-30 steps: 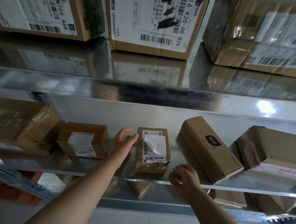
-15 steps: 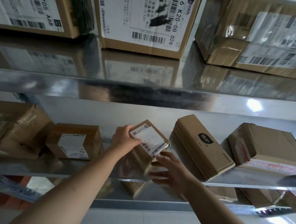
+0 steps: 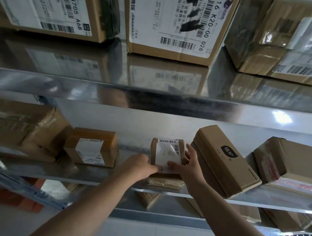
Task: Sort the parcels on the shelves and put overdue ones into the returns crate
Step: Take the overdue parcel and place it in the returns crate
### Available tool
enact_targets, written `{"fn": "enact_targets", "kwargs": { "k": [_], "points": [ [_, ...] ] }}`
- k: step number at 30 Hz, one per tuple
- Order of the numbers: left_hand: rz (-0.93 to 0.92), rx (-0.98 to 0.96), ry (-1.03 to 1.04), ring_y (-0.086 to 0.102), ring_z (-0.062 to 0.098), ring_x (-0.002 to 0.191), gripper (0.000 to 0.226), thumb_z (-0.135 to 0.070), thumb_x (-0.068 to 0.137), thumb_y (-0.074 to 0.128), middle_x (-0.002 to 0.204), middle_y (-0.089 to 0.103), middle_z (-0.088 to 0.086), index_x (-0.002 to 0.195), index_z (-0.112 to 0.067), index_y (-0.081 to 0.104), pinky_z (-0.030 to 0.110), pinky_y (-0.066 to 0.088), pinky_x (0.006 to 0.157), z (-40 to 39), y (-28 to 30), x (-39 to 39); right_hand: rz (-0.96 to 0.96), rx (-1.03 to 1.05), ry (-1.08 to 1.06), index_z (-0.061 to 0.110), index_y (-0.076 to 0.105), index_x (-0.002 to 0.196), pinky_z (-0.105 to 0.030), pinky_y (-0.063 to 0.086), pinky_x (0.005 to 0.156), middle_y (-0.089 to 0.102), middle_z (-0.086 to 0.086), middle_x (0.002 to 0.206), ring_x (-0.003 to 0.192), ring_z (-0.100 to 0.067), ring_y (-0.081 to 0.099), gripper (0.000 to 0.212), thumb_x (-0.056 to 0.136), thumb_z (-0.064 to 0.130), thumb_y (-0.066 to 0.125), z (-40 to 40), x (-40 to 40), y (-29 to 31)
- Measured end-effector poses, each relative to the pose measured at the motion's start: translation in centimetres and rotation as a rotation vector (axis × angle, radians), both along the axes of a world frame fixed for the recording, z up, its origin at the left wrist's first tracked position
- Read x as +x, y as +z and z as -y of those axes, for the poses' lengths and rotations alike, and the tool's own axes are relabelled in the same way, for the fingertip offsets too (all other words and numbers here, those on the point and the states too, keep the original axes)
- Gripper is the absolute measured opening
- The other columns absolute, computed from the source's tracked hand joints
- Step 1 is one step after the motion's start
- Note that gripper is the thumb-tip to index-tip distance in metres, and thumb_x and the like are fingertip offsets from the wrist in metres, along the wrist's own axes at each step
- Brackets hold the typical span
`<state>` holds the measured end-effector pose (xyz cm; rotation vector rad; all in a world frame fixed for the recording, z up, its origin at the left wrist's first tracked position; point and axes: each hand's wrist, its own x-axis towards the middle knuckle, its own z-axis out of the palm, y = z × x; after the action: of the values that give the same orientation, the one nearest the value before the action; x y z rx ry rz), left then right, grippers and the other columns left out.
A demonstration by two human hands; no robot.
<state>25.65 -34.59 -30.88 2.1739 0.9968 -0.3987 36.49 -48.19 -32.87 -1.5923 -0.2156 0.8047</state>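
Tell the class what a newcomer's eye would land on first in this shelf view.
Both hands meet on the small labelled parcel at the middle shelf's front: left hand at its near corner, right hand along its right side. Above, a large box shows blacked-out label text.

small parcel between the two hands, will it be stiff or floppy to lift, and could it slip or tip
The small parcel looks like a taped cardboard box, so probably stiff. Its size suggests it is light, though contents are hidden. Glossy tape may be a little slippery. It sits at the shiny shelf front edge, so a push could slide it off.
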Motion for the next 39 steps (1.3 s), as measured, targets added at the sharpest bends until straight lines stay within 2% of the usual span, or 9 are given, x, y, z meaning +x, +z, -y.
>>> {"fn": "enact_targets", "kwargs": {
  "k": [2,5,8,16,23,27,30,35,39],
  "points": [
    [0.041,-0.031,0.052,0.066,0.011,0.079,0.043,-0.061,0.085,0.060,0.089,0.068,-0.005,0.101,-0.022,0.062,0.026,0.055,0.071,-0.6,-0.8,-0.1,0.023,-0.020,0.007,0.031,0.040,0.139,-0.045,0.062,0.081,0.059,0.001,0.121,0.106,-0.023,0.065,0.079,0.078,0.000,0.078,-0.2,0.0,0.0],
    [0.209,-0.185,0.186,0.063,0.018,0.108,0.068,-0.059,0.082,0.065,0.126,0.062,-0.001,0.136,-0.023,0.046,0.031,0.052,0.087,-0.8,-1.9,-0.1,0.052,-0.059,-0.017,0.031,0.045,0.131,-0.034,0.062,0.072,0.060,0.008,0.111,0.100,-0.018,0.066,0.064,0.082,0.005,0.078,-0.4,0.1,-0.1],
    [0.363,-0.443,0.321,0.064,0.021,0.111,0.077,-0.052,0.079,0.073,0.130,0.062,0.001,0.144,-0.026,0.040,0.040,0.052,0.097,-0.5,-2.7,-0.2,0.051,-0.086,-0.066,0.023,0.050,0.124,-0.030,0.060,0.066,0.062,0.008,0.106,0.093,-0.016,0.067,0.047,0.086,0.012,0.075,-0.9,0.5,-0.1],
    [0.562,-0.812,0.515,0.071,0.026,0.098,0.063,-0.024,0.079,0.078,0.113,0.071,0.009,0.135,-0.027,0.047,0.047,0.058,0.086,0.0,-3.8,-0.6,-0.016,-0.156,-0.107,0.013,0.048,0.123,-0.031,0.056,0.061,0.062,-0.004,0.103,0.086,-0.018,0.066,0.040,0.092,0.029,0.069,-1.6,1.5,-0.5],
    [0.606,-0.845,0.525,0.069,0.029,0.102,0.062,-0.023,0.077,0.079,0.114,0.070,0.009,0.132,-0.028,0.051,0.050,0.058,0.086,-0.2,-4.7,-0.8,-0.151,-0.118,-0.113,0.011,0.040,0.120,-0.031,0.057,0.057,0.058,-0.014,0.107,0.084,-0.022,0.066,0.044,0.094,0.034,0.066,-1.9,1.5,-1.1],
    [0.636,-0.858,0.537,0.071,0.023,0.094,0.050,-0.013,0.081,0.076,0.108,0.071,0.006,0.123,-0.028,0.055,0.046,0.058,0.087,-0.2,-4.6,-0.7,-0.120,-0.112,-0.203,0.013,0.043,0.112,-0.034,0.061,0.069,0.062,-0.016,0.113,0.094,-0.026,0.067,0.039,0.093,0.037,0.067,-1.9,1.0,-2.0],
    [0.622,-0.853,0.447,0.073,0.020,0.090,0.050,-0.011,0.080,0.075,0.106,0.073,0.005,0.124,-0.025,0.055,0.041,0.060,0.084,0.6,-4.3,-0.7,-0.102,-0.124,-0.272,0.019,0.044,0.103,-0.052,0.058,0.087,0.063,-0.017,0.116,0.102,-0.032,0.067,0.036,0.090,0.043,0.069,0.1,0.4,-2.7],
    [0.544,-0.809,0.198,0.073,0.018,0.094,0.054,-0.006,0.078,0.078,0.107,0.074,0.003,0.125,-0.021,0.054,0.039,0.060,0.082,7.2,-4.2,0.0,-0.127,-0.058,-0.440,0.022,0.051,0.121,-0.035,0.059,0.072,0.067,-0.005,0.104,0.090,-0.019,0.068,0.033,0.096,0.041,0.060,9.3,-2.0,-2.5],
    [0.474,-0.854,0.017,0.071,0.016,0.100,0.049,-0.007,0.079,0.077,0.109,0.074,0.000,0.117,-0.031,0.056,0.038,0.059,0.086,14.9,-4.4,0.8,-0.107,0.001,-0.597,0.023,0.065,0.113,-0.045,0.060,0.083,0.075,0.000,0.094,0.088,-0.019,0.072,0.023,0.096,0.038,0.060,18.5,-4.1,-2.1]
  ]
}}
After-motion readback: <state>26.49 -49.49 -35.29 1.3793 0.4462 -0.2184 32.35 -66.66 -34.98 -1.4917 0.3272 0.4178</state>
